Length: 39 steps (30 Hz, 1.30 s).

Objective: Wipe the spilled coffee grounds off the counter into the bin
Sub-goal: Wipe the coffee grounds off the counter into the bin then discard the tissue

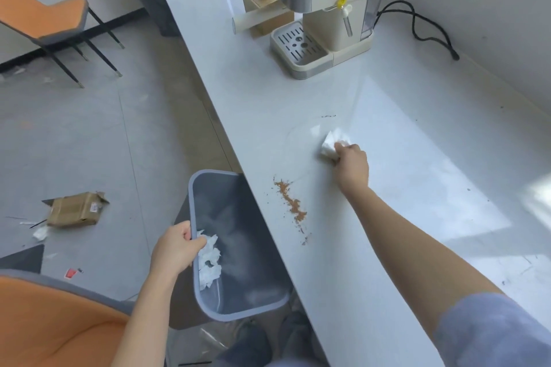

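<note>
Counter [387, 116], grounds [290, 202], likely tissue [329, 144], right hand [353, 165]

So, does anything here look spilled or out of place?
Yes. A trail of brown grounds lies on the counter near its edge, beside the bin that the left hand holds by its rim. The right hand grips a tissue farther along, apart from the grounds. On the floor lie a crushed cardboard box and paper scraps.
</note>
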Motion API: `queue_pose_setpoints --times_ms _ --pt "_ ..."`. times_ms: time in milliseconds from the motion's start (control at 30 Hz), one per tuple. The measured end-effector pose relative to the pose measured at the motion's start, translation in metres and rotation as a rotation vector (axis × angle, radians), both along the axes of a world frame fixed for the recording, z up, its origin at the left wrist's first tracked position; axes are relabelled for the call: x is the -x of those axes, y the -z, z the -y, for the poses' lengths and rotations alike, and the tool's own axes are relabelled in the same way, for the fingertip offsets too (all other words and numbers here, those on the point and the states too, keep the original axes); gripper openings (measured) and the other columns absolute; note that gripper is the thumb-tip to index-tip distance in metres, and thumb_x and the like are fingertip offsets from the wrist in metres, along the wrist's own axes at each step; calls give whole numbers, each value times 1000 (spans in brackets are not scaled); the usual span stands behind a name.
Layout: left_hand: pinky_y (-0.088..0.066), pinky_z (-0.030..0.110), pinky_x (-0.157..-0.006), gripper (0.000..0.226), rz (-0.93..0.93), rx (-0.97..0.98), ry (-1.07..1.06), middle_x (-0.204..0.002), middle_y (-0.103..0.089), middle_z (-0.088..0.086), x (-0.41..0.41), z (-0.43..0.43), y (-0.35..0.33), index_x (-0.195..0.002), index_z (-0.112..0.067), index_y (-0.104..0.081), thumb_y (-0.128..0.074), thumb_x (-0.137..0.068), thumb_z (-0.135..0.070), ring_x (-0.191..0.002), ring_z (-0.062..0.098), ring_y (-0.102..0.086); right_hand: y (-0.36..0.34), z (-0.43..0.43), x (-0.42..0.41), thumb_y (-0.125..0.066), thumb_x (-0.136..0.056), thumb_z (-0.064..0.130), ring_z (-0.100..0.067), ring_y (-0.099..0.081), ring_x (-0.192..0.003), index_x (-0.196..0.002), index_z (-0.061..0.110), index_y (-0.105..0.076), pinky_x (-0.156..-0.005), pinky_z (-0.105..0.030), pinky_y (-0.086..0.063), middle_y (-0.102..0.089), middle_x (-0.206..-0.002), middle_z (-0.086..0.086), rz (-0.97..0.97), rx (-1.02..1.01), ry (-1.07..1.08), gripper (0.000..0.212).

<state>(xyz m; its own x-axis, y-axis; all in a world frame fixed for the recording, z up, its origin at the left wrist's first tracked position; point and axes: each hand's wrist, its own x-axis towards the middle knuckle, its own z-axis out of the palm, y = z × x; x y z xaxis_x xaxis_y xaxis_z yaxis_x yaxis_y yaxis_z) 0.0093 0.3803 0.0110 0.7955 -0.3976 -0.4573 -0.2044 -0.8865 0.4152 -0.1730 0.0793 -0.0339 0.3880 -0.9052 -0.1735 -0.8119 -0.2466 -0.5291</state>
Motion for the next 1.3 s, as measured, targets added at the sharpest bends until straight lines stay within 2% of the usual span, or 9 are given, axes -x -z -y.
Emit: queue_pose_setpoints --times_ms 167,333,467,567,633,833,1000,1167,1300 --pt "-44 35 -60 10 -36 0 15 -62 -45 6 0 2 -4 -73 -10 -51 -61 -74 -10 -55 23 -49 -7 -49 -36 -44 -80 -4 -31 -45 -107 -109 9 -60 -78 -36 -48 -52 -110 -13 -29 5 -396 35" --pt "-46 39 -61 23 -48 13 26 -60 -40 4 0 1 -7 -68 -14 -38 -61 -75 -11 -54 25 -49 -9 -103 -42 -43 -83 -5 -32 -46 -105 -115 14 -59 -80 -35 -44 -52 -111 -14 -110 -11 -716 41" --pt "-51 40 -64 19 -66 14 43 -60 -45 4 -1 1 -6 -72 -11 -44 -63 -77 -15 -56 26 -55 -14 -142 -45 -48 -84 -4 -31 -52 -103 -116 5 -61 -81 -33 -43 -55 -107 -12 -89 -222 -829 36" --pt "-57 51 -72 17 -81 9 45 -61 -49 4 -2 1 -8 -74 -10 -47 -63 -77 -15 -60 28 -62 -34 -132 -48 -49 -84 -5 -23 -59 -96 -111 8 -69 -79 -26 -42 -57 -94 -7 156 -395 -669 36" --pt "-57 52 -73 16 -82 5 42 -60 -48 3 -2 1 -8 -73 -9 -47 -62 -75 -14 -57 27 -60 -44 -98 -43 -50 -81 -7 -28 -64 -95 -107 9 -72 -78 -24 -43 -66 -95 -15 274 -258 -478 37" --pt "-57 50 -72 12 -85 16 23 -58 -45 2 -1 1 -9 -73 -12 -49 -61 -71 -13 -51 24 -56 -14 -12 28 -48 -86 6 -34 -49 -107 -121 20 -61 -74 -31 -36 -52 -103 -12 -53 -42 -175 40" --pt "-59 51 -72 16 -90 33 8 -56 -46 2 -1 0 -8 -69 -15 -44 -59 -68 -14 -52 26 -58 3 -60 35 -45 -82 0 -33 -48 -103 -132 18 -47 -77 -34 -40 -50 -111 -15 -165 67 -256 53" --pt "-59 52 -75 24 -106 43 6 -55 -43 2 0 0 -10 -64 -18 -34 -57 -62 -19 -53 26 -59 -1 -136 10 -47 -84 7 -33 -50 -97 -127 15 -46 -70 -32 -34 -52 -107 -14 -122 51 -356 43" --pt "-58 55 -75 18 -105 15 44 -65 -52 7 -2 0 -8 -71 -15 -44 -61 -72 -19 -68 32 -70 -2 -189 -34 -47 -82 0 -31 -53 -97 -117 12 -48 -74 -35 -41 -55 -107 -13 -34 -128 -388 37"
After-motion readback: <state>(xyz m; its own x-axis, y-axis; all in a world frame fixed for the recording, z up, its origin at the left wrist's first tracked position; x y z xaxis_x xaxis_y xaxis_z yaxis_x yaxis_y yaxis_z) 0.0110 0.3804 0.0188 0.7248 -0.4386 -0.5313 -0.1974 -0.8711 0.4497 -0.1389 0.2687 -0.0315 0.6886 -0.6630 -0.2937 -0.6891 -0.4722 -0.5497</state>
